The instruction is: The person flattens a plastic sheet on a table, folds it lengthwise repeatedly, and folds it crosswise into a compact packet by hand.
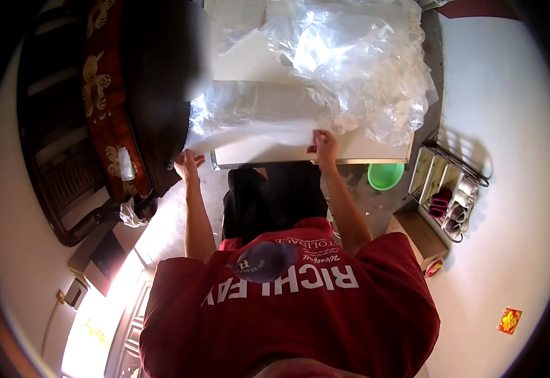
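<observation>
A clear plastic sheet [256, 133] stretches between my two hands along the near edge of a white table [363, 148]. My left hand [188, 165] is at the sheet's left corner, just beyond the table's left end, with fingers bent around the film. At the right corner, my right hand [325, 148] pinches the edge between thumb and fingers, above the table's front rim. The sheet's near edge is lifted and slightly blurred. Behind it, more film lies flat, and a crumpled heap of clear plastic [357, 63] covers the table's far right.
A dark wooden bench [54, 151] with a red-brown flowered cushion [98, 88] stands on the left. Under the table's right side sits a green basin [386, 175]. To the right are a shoe rack [442, 189] with shoes and a cardboard box [416, 236].
</observation>
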The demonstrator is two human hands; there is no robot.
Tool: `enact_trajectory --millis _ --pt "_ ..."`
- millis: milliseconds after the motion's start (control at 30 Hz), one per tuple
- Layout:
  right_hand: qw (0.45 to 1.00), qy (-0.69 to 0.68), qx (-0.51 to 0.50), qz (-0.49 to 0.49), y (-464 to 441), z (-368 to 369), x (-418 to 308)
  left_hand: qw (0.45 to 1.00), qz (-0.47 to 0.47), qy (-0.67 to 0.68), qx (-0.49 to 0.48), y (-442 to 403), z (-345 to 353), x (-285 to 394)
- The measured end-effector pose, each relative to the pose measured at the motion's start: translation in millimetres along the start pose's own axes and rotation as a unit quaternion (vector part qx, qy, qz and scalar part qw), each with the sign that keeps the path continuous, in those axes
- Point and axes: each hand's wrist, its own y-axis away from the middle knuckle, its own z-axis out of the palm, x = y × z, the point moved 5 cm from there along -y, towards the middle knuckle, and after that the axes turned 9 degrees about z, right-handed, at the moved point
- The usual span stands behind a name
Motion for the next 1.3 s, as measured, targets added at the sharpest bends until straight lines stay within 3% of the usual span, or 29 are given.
enact_trajectory --millis 67,167,267,367,433,667,733,1067,1300 --pt "1.0 0.028 0.012 0.002 0 -17 42 0.999 -0.027 0.016 -0.008 14 -16 -21" --pt "0.983 0.16 0.044 -0.084 -3 -40 97 0.998 -0.055 -0.019 -0.006 29 -43 -59" --pt "0.965 0.226 0.048 -0.125 14 -43 99 0.992 -0.123 -0.001 -0.013 44 -57 -81" --pt "0.953 0.254 0.071 -0.147 42 -31 60 0.996 -0.087 -0.004 -0.013 50 -57 -68" --pt "0.987 0.119 0.048 -0.098 42 -30 68 0.997 -0.079 -0.001 -0.025 51 -54 -58" --pt "0.995 0.046 0.062 -0.068 55 -17 11 0.996 -0.068 0.023 -0.056 37 -47 -28" --pt "0.997 -0.062 0.012 -0.032 65 -9 -12 0.997 -0.044 0.024 -0.055 35 -43 -16" --pt "0.995 -0.083 0.039 -0.035 55 -10 -41 0.997 -0.025 -0.054 -0.053 40 -34 31" --pt "0.997 -0.047 0.066 -0.021 56 -12 -33 0.993 -0.038 -0.09 -0.061 39 -40 19"
